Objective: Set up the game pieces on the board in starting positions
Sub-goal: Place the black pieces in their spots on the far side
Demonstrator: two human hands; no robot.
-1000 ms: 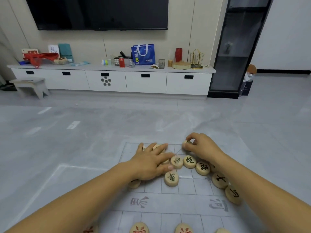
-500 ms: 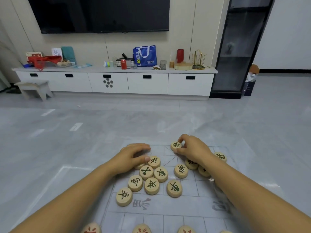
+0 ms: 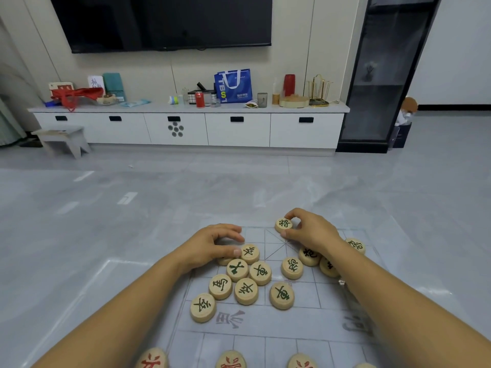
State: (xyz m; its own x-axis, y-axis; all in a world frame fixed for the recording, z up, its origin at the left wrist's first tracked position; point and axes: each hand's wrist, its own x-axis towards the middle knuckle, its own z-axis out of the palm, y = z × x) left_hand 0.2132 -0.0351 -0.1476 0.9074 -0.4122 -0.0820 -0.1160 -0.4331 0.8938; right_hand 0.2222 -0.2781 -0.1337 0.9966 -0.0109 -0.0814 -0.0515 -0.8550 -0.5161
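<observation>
Game board (image 3: 292,323): thin pale sheet printed with a grid, lying flat on the grey floor (image 3: 106,221). Right hand (image 3: 310,231): fingers and thumb curled, pinching one round wooden piece (image 3: 283,224) with a green character by its edge; the piece sits at the far edge of the board, at the head of the crossed diagonal lines. Left hand (image 3: 210,247): palm down over the far left part of the board, fingers curled, thumb tip touching the side of a green piece (image 3: 250,253); whether it holds anything underneath cannot be told. Loose green pieces (image 3: 246,291): a cluster of round discs, face up, touching or just beside one another, on the far half of the board between the two forearms; two more (image 3: 309,254) are partly hidden under the right wrist, and one (image 3: 355,245) lies near the right border. Red pieces (image 3: 230,360): a row at the near edge, cut off by the frame. Background: long white cabinet (image 3: 186,128) against the wall, blue bag (image 3: 233,85) on top, dark television (image 3: 164,21) above, small stool (image 3: 63,139) at left.
</observation>
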